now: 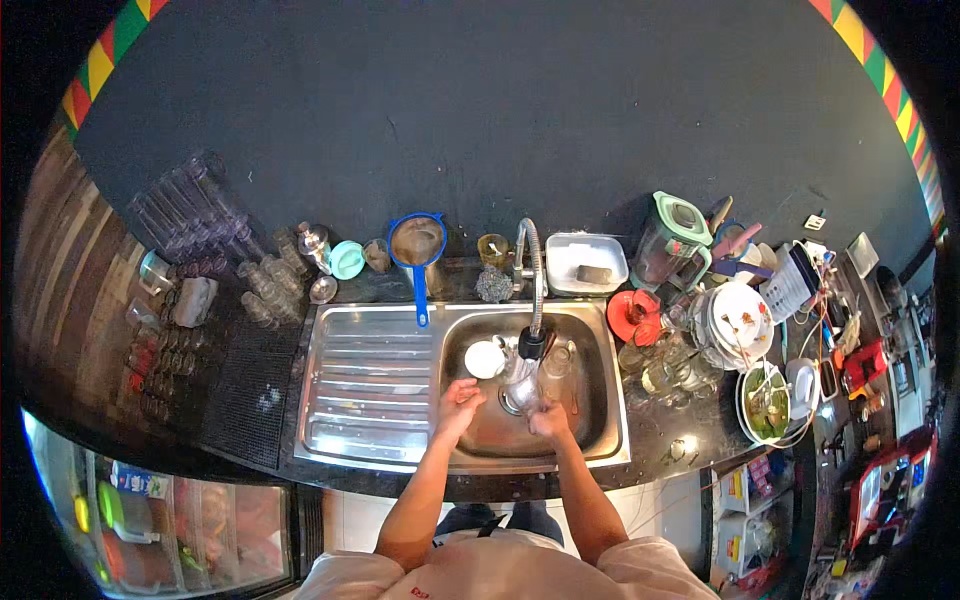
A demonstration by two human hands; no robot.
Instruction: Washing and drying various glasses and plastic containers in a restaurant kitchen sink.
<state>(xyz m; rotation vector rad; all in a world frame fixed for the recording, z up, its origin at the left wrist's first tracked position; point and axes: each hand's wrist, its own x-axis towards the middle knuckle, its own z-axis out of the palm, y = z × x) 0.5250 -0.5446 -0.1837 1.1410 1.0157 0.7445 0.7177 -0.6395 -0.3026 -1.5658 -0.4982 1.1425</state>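
Observation:
Water runs from the flexible metal faucet (533, 270), whose black nozzle (533, 345) hangs over the steel sink basin (495, 442). My right hand (549, 418) is curled around what looks like a clear glass (521, 390) in that stream; splashing blurs its outline. Over the basin's left rim, my left hand (459, 405) is empty, fingers loosely bent and apart. Just beyond its fingertips sits a white cup or bowl (485, 360). Another clear glass (557, 361) lies to the right in the basin, with a spoon (571, 349) beside it.
Left is the ribbed drainboard (367, 390), with a blue strainer's handle (421, 300) reaching over it. Behind the basin stand a scouring pad (495, 286) and a white tub (555, 281). Used glasses (667, 371), stacked plates (739, 319) and a blender jug (675, 240) crowd the right counter.

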